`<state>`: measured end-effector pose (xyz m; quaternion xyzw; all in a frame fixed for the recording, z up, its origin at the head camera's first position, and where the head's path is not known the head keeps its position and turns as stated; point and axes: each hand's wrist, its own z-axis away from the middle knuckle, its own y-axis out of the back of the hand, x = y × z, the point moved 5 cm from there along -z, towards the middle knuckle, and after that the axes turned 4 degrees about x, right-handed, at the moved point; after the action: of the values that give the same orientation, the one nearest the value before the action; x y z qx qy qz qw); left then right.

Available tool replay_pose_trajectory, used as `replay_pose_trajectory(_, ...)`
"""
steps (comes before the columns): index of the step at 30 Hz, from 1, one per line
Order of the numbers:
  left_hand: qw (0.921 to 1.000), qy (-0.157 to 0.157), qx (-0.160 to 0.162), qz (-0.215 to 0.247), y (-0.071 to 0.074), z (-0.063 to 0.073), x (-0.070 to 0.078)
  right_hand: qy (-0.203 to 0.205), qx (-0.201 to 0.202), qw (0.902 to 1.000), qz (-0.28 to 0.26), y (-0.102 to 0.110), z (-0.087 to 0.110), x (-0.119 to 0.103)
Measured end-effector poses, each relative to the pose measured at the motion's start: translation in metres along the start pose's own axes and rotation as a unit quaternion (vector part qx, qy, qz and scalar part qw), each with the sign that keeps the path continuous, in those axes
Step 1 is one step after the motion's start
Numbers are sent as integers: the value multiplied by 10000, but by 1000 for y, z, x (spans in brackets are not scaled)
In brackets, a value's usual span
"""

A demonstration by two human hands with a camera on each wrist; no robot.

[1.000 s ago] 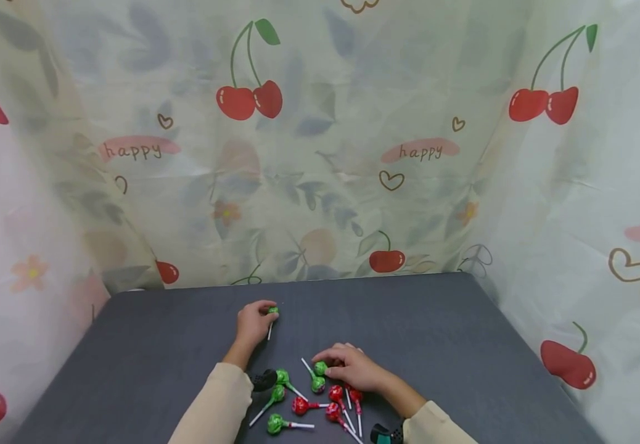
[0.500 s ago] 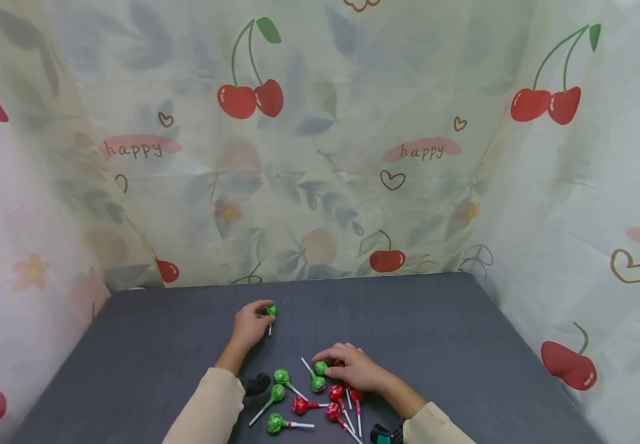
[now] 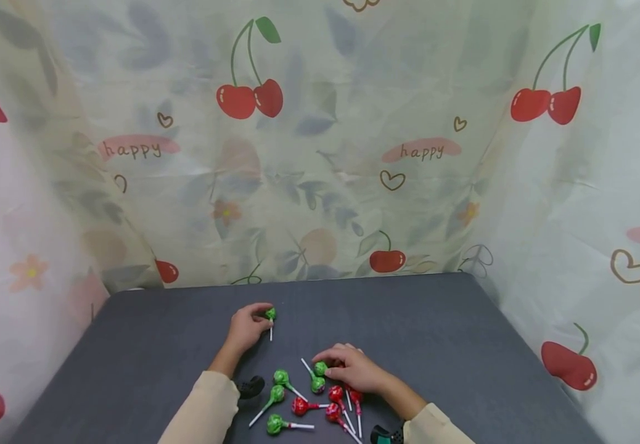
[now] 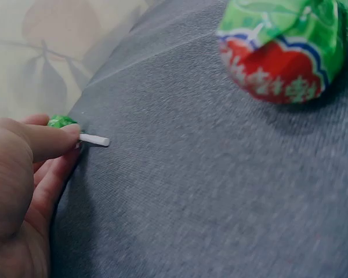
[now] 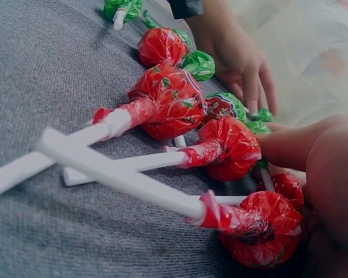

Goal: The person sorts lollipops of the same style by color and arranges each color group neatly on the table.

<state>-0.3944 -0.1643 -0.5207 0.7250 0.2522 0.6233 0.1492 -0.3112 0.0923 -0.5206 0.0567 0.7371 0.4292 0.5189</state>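
Note:
Toward the back of the table my left hand [image 3: 248, 328] pinches a green-wrapped lollipop [image 3: 270, 314] between thumb and fingers. Its white stick points toward me; the left wrist view shows the stick's end [image 4: 95, 139] poking out past the thumb. My right hand [image 3: 356, 368] stays lower and to the right, thumb and curled fingers around the head of another green lollipop [image 3: 320, 369]. In the right wrist view the thumb covers part of that lollipop. Red lollipops [image 5: 229, 147] lie close under the right palm, sticks crossing one another.
Between the forearms several more lollipops lie on the dark grey table [image 3: 409, 320]: green ones [image 3: 274, 423] to the left, red ones [image 3: 300, 405] toward the middle and right. A printed cherry curtain [image 3: 309, 154] encloses the back and sides.
My left hand, carrying its green lollipop, has drifted slightly left and a little nearer. The right hand and the lollipops on the table have stayed in place.

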Motion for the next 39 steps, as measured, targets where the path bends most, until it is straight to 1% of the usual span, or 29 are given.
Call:
replay_pose_trajectory(6,9995,-133,253,-120,-8,-5,0,46,27,10000,-30,3,1,-2)
replay_pose_trajectory(9,9988,-225,381,-207,-12,-6,3,99,40,9999,-10,4,1,-2)
replay_pose_trajectory(15,9968,-338,580,-434,-18,-6,7,45,15,10000,9,4,1,-2)
replay_pose_trajectory(18,9950,-557,674,-474,-19,-6,9,102,23,9999,29,2,1,-2)
replay_pose_trajectory(22,9926,-845,781,-393,-17,-5,12,133,30,9999,27,0,0,-3)
replay_pose_trajectory(26,9928,-921,692,-342,-16,-4,12,106,46,9999,38,0,-1,-4)
replay_pose_trajectory(31,9962,-804,315,-80,-15,-5,10,184,104,9997,93,1,0,-4)
replay_pose_trajectory(33,9973,-704,203,59,-15,-4,9,197,110,9997,114,1,0,-4)
replay_pose_trajectory(39,9984,-546,112,123,-18,-1,6,120,-28,9999,88,1,-2,-2)
